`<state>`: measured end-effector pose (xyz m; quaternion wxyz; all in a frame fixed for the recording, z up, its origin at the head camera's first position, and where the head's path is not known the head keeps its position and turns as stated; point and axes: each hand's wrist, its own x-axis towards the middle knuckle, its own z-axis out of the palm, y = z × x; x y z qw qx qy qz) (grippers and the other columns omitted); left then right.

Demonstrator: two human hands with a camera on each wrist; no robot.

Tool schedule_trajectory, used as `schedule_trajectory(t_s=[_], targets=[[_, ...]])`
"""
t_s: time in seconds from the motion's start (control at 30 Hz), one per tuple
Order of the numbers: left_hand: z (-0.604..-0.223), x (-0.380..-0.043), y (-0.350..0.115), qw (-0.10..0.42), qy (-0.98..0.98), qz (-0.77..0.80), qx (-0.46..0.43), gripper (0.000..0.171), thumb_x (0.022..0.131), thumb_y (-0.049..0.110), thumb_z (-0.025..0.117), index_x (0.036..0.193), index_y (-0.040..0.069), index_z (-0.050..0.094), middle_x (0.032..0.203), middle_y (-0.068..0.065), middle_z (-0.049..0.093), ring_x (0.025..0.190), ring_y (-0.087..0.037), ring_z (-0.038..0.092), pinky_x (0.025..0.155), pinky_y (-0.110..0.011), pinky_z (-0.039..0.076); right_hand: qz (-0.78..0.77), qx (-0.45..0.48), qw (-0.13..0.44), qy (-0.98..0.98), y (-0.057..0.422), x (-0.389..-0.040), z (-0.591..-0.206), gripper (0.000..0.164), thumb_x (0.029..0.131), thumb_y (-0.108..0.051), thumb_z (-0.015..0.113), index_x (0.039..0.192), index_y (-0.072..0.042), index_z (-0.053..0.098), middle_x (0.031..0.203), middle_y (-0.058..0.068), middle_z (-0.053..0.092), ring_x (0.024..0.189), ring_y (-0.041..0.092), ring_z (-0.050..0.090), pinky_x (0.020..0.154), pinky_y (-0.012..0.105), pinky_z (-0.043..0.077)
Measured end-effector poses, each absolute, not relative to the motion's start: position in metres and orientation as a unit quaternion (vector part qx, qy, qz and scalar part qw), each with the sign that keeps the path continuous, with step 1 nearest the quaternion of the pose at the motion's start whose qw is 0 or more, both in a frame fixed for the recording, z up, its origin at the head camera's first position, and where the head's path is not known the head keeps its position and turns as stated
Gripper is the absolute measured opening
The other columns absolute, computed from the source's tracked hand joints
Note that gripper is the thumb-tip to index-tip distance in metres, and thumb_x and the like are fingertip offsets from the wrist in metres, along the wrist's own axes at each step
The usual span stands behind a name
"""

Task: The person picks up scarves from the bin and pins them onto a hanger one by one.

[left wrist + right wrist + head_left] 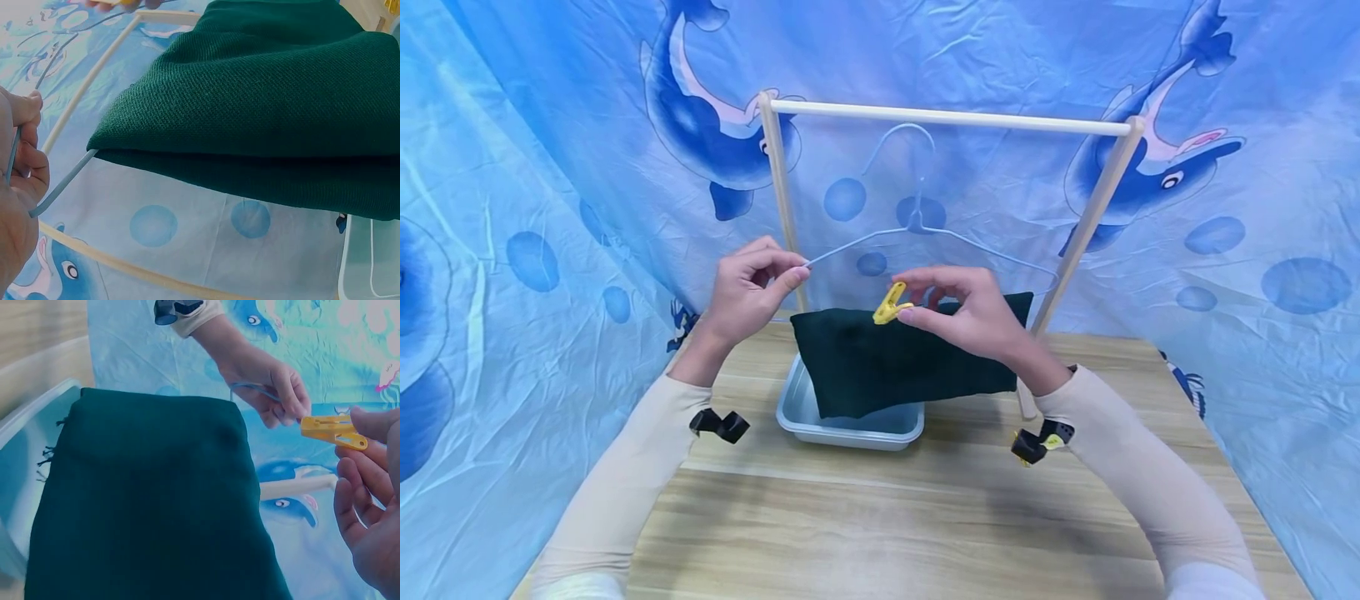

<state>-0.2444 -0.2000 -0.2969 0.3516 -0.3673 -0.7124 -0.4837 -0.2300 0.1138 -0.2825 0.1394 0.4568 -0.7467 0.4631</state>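
My left hand (748, 292) grips the left corner of a light blue wire hanger (977, 243), which is held upright by its shoulder. A dark green cloth (910, 358) is draped over the hanger's lower bar; the left wrist view shows the bar entering the fold of the cloth (250, 106). Between thumb and fingers of my right hand (966, 312) is a yellow clothespin (891, 305), held in front of the cloth's top edge. Dark fringe hangs from one edge of the cloth in the right wrist view.
A wooden rack with a pale crossbar (947, 117) stands behind the hanger, whose hook shows below that bar. Under the cloth, a light blue basin (850, 439) sits on the wood-grain table (850, 525). Blue dolphin-print curtains (482, 350) surround the table.
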Motion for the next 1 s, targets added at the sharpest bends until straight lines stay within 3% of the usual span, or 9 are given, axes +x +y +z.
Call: schedule_trajectory(t_s=[0.2, 0.73, 1.0], targets=[[-0.296, -0.245, -0.198, 0.348, -0.716, -0.487, -0.359, 0.008, 0.086, -0.012, 0.073, 0.091, -0.007, 0.076, 0.074, -0.002, 0.056, 0.062, -0.011, 0.040, 0.053, -0.022, 0.027, 0.466, 0.453, 0.144, -0.747, 0.087, -0.236, -0.282, 0.031, 0.091, -0.009, 0.077, 0.122, -0.006, 0.072, 0.109, 0.003, 0.074, 0.095, 0.012, 0.068, 0.074, 0.032, 0.056], [-0.293, -0.243, -0.190, 0.331, -0.731, -0.484, -0.350, 0.008, 0.087, -0.009, 0.074, 0.093, -0.004, 0.077, 0.075, -0.001, 0.056, 0.062, -0.012, 0.042, 0.053, -0.023, 0.031, 0.476, 0.463, 0.217, -0.716, 0.044, -0.243, -0.284, 0.010, 0.088, -0.007, 0.080, 0.098, -0.004, 0.081, 0.088, 0.002, 0.078, 0.062, 0.007, 0.061, 0.056, 0.030, 0.053], [-0.293, -0.243, -0.187, 0.335, -0.729, -0.487, -0.346, 0.009, 0.087, -0.009, 0.074, 0.094, -0.004, 0.077, 0.075, -0.001, 0.056, 0.061, -0.012, 0.042, 0.052, -0.022, 0.031, 0.473, 0.457, 0.224, -0.719, 0.034, -0.245, -0.288, 0.008, 0.088, -0.006, 0.080, 0.096, -0.004, 0.081, 0.085, 0.001, 0.078, 0.058, 0.007, 0.057, 0.053, 0.026, 0.049]])
